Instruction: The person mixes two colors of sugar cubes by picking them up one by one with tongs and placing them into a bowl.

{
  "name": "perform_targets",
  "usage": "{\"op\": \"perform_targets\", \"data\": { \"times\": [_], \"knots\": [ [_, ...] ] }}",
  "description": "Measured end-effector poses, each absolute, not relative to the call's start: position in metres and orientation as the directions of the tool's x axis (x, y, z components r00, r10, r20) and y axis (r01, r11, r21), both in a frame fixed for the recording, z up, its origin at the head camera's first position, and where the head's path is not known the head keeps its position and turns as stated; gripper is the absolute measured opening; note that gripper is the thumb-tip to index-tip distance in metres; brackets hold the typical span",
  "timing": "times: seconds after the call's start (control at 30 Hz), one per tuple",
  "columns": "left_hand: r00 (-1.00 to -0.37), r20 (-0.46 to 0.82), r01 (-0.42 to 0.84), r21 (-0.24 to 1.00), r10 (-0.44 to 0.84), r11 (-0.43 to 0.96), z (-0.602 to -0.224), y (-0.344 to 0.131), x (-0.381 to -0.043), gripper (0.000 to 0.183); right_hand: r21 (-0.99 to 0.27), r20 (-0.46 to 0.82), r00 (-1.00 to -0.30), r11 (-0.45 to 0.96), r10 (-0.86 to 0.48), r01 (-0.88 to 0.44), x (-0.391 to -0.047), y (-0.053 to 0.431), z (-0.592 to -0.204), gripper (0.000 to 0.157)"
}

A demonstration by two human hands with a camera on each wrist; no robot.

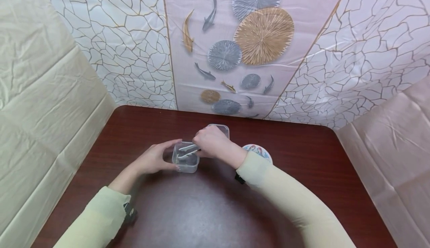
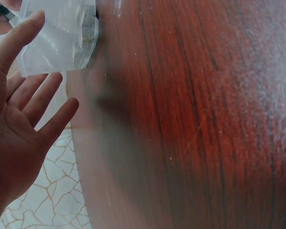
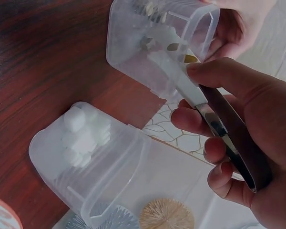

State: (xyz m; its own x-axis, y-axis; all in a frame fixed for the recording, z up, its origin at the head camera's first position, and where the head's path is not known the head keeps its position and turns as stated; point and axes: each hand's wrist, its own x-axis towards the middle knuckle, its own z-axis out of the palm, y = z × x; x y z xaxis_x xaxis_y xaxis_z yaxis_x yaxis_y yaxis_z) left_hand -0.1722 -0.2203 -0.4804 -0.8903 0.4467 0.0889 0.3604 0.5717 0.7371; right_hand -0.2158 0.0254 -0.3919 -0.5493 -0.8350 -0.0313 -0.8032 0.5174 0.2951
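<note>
Tongs (image 3: 186,88) gripped in right hand (image 1: 215,142), fingers and thumb curled round them, tips apart. Long axis slants leftward and slightly toward the person; tips inside clear plastic container (image 1: 189,169), left of that hand. Left hand (image 1: 152,159), nearer the container, braces it between widely spread thumb and forefinger.

Reddish-brown table (image 1: 208,210) | near clear tub (image 1: 188,169) | far tub (image 1: 224,130) | patterned dish (image 1: 258,149)

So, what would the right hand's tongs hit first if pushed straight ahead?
Likely the inside of the clear plastic container at the left hand, since the tongs reach into it. Depth is unclear, so its wall, floor or contents could come first.
</note>
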Motion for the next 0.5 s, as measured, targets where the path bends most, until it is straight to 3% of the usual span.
{"op": "perform_targets", "data": {
  "times": [0.27, 0.5],
  "knots": [
    [-0.890, 0.086, 0.362, 0.731, 0.448, 0.579, -0.4799, -0.2199, -0.1719, 0.094, 0.322, -0.104, -0.592, 0.537, -0.799, -0.780, -0.2173, 0.0190, -0.3922, 0.025],
    [-0.888, 0.091, 0.364, 0.737, 0.450, 0.570, -0.4783, -0.2197, -0.1711, 0.094, 0.337, -0.170, -0.586, 0.512, -0.792, -0.790, -0.2090, 0.0174, -0.3849, 0.027]
  ]
}}
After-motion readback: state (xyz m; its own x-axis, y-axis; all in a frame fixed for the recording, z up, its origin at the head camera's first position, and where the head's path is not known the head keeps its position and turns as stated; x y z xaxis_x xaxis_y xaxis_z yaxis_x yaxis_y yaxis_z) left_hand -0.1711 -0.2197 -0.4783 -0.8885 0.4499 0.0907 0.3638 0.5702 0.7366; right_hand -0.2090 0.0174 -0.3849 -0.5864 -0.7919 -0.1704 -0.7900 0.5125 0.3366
